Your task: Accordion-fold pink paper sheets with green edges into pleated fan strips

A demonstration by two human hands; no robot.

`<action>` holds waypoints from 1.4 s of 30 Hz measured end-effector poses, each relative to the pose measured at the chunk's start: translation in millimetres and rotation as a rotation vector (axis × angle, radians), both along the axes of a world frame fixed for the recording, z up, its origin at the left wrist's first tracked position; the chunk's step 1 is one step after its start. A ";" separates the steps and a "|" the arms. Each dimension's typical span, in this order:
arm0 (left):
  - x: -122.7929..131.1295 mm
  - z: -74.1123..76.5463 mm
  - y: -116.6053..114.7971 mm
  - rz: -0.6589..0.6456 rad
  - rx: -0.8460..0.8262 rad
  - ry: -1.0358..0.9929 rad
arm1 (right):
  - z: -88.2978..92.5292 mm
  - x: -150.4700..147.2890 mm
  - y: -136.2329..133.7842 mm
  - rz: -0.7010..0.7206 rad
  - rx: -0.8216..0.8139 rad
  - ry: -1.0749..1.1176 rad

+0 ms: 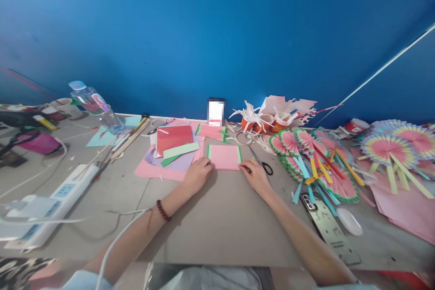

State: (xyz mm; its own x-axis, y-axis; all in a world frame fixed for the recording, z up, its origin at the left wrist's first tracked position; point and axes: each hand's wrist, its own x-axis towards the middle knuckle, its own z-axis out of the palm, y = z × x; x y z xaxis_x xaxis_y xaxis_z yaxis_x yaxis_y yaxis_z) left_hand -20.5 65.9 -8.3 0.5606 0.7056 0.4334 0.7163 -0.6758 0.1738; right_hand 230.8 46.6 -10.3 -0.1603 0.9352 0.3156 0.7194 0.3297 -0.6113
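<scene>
Left hand (200, 174) is laid at the near left corner of a pink paper sheet (224, 156), the right hand (254, 176) at its near right corner; the right fingers are curled in, the left ones bent more loosely; whether either is pinching the paper or merely resting against it, I cannot tell. The sheet lies flat on the bench (217, 226), around the middle of its width and nearer the far edge than the near one; green strips run down its two short sides; whether it is one layer or several is too small to tell. Between it and the far edge lies a pleated pink paper (211, 131) with green ends; scissors (257, 156) lie just beside the right hand; green-rimmed paper fans (346, 188) are heaped toward the bench's right end, while a red sheet (176, 138) and a pale green strip (181, 149) lie on the pile to the left. The step in hand looks like steadying and squaring the sheet by its near corners; any move from here would call for light, matched pressure from both hands, the near edge kept straight, since thin paper skews and creases easily.
</scene>
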 end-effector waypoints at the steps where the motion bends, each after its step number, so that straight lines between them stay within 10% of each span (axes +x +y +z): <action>1: -0.1 -0.3 -0.2 0.002 -0.002 0.020 | 0.0 0.5 -0.4 0.010 0.005 -0.009; 42: 5.0 9.6 -13.9 0.008 0.093 0.373 | 15.6 -27.8 -39.9 -0.033 0.118 -0.922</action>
